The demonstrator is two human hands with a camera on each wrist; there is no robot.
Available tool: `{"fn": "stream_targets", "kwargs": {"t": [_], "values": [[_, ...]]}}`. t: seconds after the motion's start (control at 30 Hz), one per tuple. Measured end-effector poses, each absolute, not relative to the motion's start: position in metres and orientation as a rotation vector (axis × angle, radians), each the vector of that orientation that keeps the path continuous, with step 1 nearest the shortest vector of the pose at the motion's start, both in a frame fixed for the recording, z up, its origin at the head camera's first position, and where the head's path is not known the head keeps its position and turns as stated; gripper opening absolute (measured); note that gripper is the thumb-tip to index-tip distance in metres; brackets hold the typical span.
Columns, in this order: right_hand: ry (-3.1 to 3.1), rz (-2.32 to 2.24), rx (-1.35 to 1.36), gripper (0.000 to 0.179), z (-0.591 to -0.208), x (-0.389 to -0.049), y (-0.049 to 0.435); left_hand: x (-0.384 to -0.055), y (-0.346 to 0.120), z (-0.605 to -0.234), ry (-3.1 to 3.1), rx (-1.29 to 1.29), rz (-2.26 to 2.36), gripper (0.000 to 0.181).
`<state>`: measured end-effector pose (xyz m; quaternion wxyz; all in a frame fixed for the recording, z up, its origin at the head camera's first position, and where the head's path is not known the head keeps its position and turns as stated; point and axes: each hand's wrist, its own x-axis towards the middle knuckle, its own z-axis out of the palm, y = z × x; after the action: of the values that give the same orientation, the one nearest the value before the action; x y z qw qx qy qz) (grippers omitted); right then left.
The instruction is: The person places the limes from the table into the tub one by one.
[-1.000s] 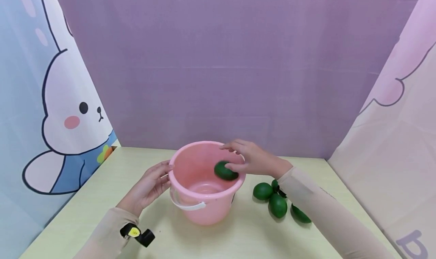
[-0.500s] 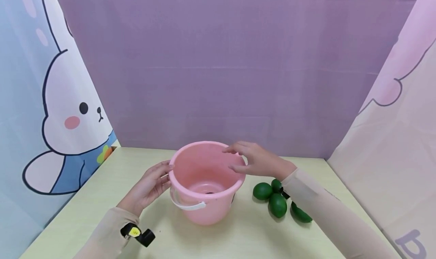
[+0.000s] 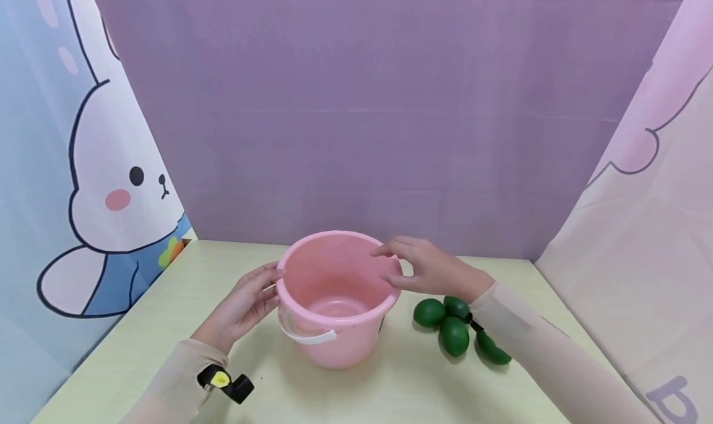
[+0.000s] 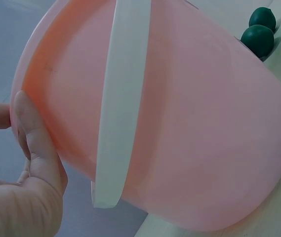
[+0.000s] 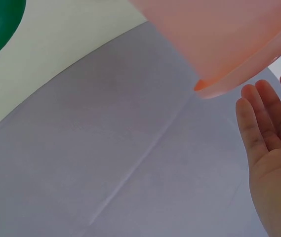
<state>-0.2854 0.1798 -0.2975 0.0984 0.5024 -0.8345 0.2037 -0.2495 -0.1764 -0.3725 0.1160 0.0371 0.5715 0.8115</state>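
Note:
A pink bucket (image 3: 340,343) with a white handle (image 3: 306,337) stands on the table. My left hand (image 3: 245,303) grips its left rim; in the left wrist view the thumb (image 4: 31,121) presses the outside near the rim. Over the right rim hovers my right hand (image 3: 426,266), fingers parted and holding nothing. In the right wrist view its fingers (image 5: 273,106) are loosely extended beside the rim. Several dark green, egg-shaped fruits (image 3: 453,336) lie right of the bucket, one partly behind the sleeve. No fruit shows inside; the front wall hides part of the bottom.
The pale wooden table (image 3: 334,399) meets a purple cloth backdrop (image 3: 362,133) behind the bucket. Printed cloths hang on both sides, with a cartoon rabbit (image 3: 122,151) on the left one.
My right hand has let go of a green fruit inside the bucket, and the fruit has dropped from sight. That hand has drawn slightly right. The left hand stays on the rim.

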Motion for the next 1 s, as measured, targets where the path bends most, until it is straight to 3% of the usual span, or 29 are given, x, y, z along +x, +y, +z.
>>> {"fn": "stream_targets", "kwargs": {"t": [0.33,1.0], "values": [[-2.456,0.622,1.453,0.037,-0.302,-0.284,0.196,-0.25,-0.175,-0.372,1.702,0.116,2.359,0.042],[-2.443,0.633,1.432,0.039,-0.307,-0.278,0.217,-0.249,-0.176,-0.373,1.674,0.115,2.389,0.031]]}}
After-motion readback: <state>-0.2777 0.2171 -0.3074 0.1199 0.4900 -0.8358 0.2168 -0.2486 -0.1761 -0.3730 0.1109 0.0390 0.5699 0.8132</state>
